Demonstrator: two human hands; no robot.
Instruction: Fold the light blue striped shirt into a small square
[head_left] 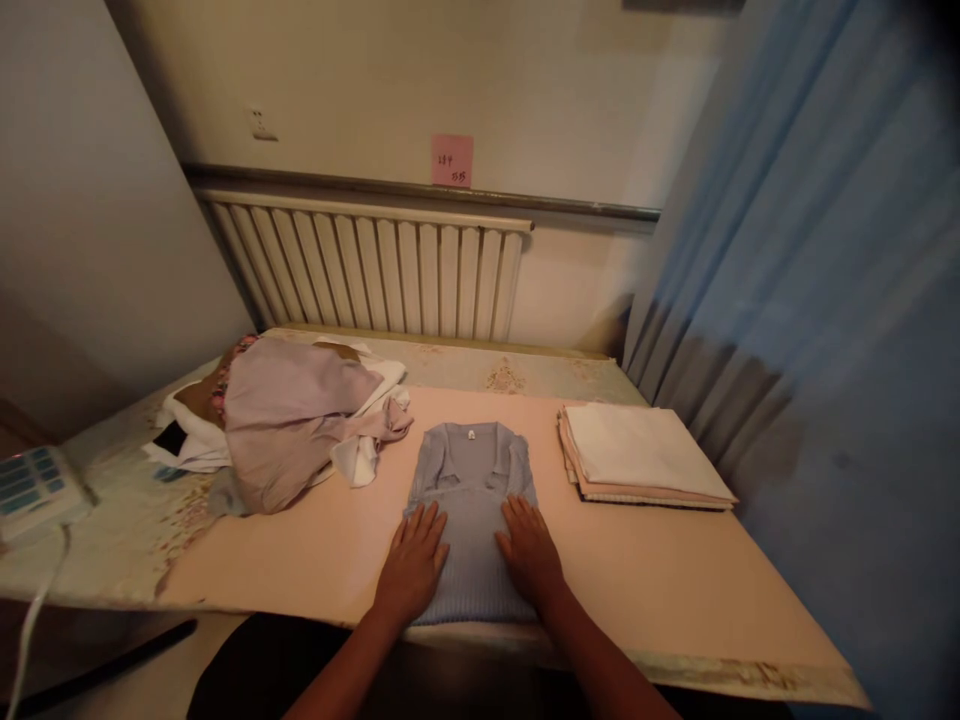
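Observation:
A grey-blue knit top with a collar and a small white neck label lies folded into a neat rectangle near the front edge of the table. My left hand rests flat on its left side, fingers spread. On the right side lies my right hand, palm down with the fingers stretched out. Neither hand grips the fabric. The top's collar end points away from me, and its lower ribbed edge is close to the table's edge.
Left of the top is a loose heap of clothes. A stack of folded cloths sits to the right. Pink sheeting covers the table's middle. Behind stands a radiator; a blue curtain hangs at right. A corded device is far left.

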